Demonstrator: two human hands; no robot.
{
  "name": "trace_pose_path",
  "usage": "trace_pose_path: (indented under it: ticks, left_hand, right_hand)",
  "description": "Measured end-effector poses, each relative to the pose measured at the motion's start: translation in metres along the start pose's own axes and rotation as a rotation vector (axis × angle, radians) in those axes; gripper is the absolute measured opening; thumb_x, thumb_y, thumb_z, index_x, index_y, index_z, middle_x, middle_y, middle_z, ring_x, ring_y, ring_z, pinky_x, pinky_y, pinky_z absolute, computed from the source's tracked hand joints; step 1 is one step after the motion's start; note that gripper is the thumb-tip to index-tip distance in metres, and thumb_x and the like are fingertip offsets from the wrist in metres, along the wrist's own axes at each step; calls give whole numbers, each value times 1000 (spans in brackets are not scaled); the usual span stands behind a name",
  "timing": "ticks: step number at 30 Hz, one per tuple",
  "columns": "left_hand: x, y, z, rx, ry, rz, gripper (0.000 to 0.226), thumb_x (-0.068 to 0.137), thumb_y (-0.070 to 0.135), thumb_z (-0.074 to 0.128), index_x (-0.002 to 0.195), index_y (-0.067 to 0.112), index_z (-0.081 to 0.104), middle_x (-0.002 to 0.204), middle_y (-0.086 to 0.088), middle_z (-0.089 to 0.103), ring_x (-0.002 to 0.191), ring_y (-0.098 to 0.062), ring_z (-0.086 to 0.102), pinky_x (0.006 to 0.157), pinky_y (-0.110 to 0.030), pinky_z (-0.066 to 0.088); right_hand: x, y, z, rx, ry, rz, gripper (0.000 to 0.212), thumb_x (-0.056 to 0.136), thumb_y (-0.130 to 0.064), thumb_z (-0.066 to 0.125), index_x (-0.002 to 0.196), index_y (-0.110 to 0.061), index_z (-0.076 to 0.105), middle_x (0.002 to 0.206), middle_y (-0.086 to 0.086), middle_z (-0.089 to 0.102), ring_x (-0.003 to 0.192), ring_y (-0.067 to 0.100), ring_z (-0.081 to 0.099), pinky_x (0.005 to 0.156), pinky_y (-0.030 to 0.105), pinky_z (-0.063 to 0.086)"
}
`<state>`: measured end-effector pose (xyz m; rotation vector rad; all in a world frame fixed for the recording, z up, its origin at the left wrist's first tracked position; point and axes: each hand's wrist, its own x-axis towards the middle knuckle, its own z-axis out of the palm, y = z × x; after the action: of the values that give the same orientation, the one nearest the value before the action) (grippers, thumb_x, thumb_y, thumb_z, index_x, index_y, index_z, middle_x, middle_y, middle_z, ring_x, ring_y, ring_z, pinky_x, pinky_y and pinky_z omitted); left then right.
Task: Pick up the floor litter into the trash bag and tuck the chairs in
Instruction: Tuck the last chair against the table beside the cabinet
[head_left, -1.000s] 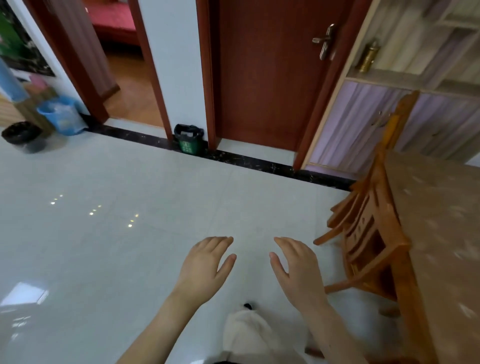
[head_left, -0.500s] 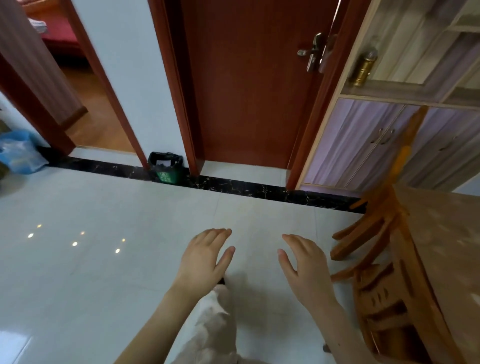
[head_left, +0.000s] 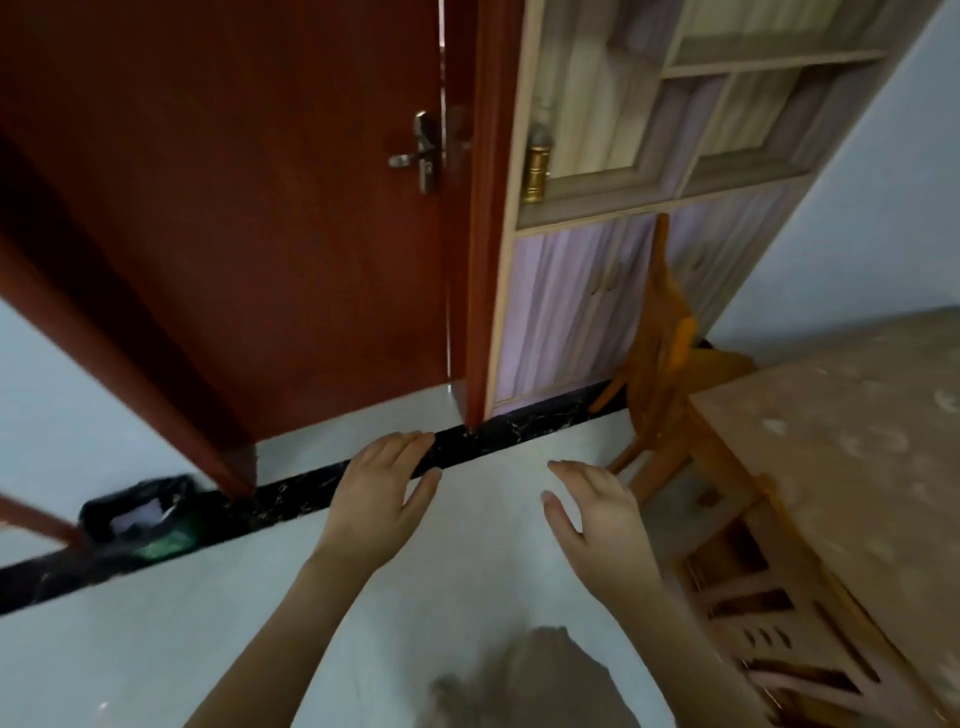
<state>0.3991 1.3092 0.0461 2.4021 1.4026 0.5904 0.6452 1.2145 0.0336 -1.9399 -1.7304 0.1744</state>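
Chair (head_left: 660, 364) — wooden, tilted, blurred — stands beyond and to the right of the right hand (head_left: 597, 512), at the bench (head_left: 841, 441) corner. Both hands, the left hand (head_left: 382, 493) included, hover spread and empty, palms down over pale floor (head_left: 156, 639). A small dark bin (head_left: 140, 519) sits far left of them — by the red door (head_left: 249, 208).

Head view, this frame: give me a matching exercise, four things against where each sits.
Things:
1. door handle
2. bin
3. chair
4. brass bottle

Places:
A. on the cabinet shelf
B. on the floor by the door frame, at left
C. at the far end of the table
D. on the red door, near its right edge

Pairs: 1-D, 2-B, 3-C, 4-A
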Motion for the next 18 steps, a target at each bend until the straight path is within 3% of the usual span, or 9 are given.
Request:
trace_pose_path:
  ticks: [4, 9, 14, 16, 18]
  left_hand:
    - [62, -14, 20, -67, -45, 33, 50, 96, 47, 35, 130, 16, 56, 125, 1, 61, 114, -19, 54, 100, -33, 39]
    - [136, -32, 66, -120, -151, 89, 56, 98, 53, 29, 131, 17, 56, 126, -1, 62, 115, -20, 56, 97, -45, 46]
    - [246, -26, 82, -117, -179, 157, 52, 96, 49, 33, 126, 16, 60, 121, 0, 64, 109, -19, 58, 97, -34, 43]
    - [296, -19, 83, -124, -171, 197, 49, 94, 45, 37, 125, 15, 61, 123, -1, 64, 111, -20, 57, 98, -34, 42]
    - [347, -9, 86, -114, -179, 258, 47, 94, 43, 37, 124, 15, 61, 124, 2, 63, 112, -16, 55, 97, -25, 37]
  right_hand:
    - [44, 18, 11, -40, -2, 90, 46, 96, -44, 40, 124, -17, 64, 119, 1, 68, 108, 23, 62, 94, 42, 48]
    - [115, 52, 31, -66, -24, 195, 49, 97, -48, 35, 127, -21, 61, 124, -2, 65, 113, 20, 60, 98, 38, 44]
    - [205, 97, 35, -31, -18, 271, 54, 97, -52, 29, 132, -21, 57, 128, -2, 61, 114, 18, 58, 99, 41, 46]
    - [240, 111, 28, -19, 22, 288, 54, 97, -50, 31, 132, -18, 57, 130, 1, 61, 117, 20, 56, 101, 41, 45]
    - [272, 125, 17, -21, 91, 287, 52, 97, -46, 34, 130, -14, 59, 126, 4, 63, 116, 24, 57, 99, 39, 43]
